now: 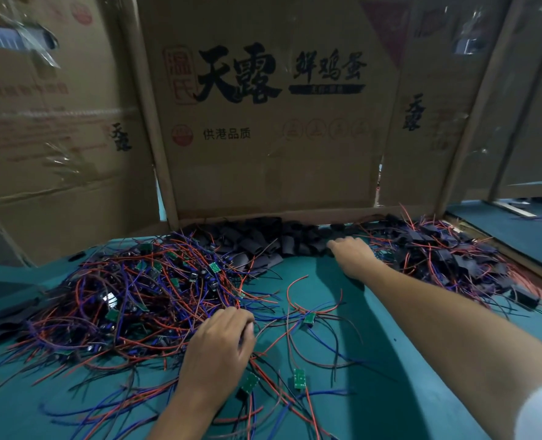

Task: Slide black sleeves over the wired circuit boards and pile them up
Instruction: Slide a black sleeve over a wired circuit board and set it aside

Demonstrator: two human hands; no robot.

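At twelve o'clock on the green table [342,376], against the cardboard box [273,122], lies the row of black sleeves [263,239], its length running nine to three. The right hand [354,255] rests at its edge, fingers curled; whether it grips one I cannot tell. The left hand [219,341], nearer the unsleeved boards [120,300] at ten o'clock, pinches wires. Sleeved ones [453,258] pile at two o'clock. All beyond counting.
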